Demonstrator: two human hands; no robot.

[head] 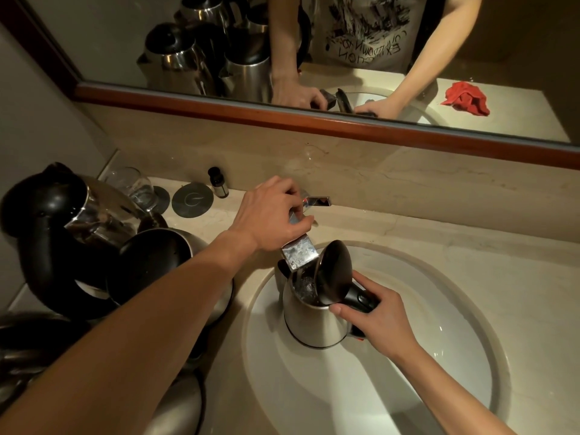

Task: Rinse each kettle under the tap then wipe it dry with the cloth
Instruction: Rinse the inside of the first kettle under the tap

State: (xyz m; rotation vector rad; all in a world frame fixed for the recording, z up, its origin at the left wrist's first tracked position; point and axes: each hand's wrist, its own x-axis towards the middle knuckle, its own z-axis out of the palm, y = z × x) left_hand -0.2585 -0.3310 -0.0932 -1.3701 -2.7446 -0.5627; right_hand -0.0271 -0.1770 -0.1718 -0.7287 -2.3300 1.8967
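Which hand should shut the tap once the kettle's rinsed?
Left, probably. The left hand already rests on the tap, fingers at its lever, while the right hand grips the kettle by its handle under the spout in the sink.

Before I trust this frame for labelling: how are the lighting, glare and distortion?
Head view: dim, warm light; bright glare on the tap and sink; the stacked kettles at left are in deep shadow; wide-angle lens bends the mirror frame.

Left hand point(270, 211) reaches forward with fingers point(303, 221) curled in a grip; right hand point(375, 312) clasps low, nearer.
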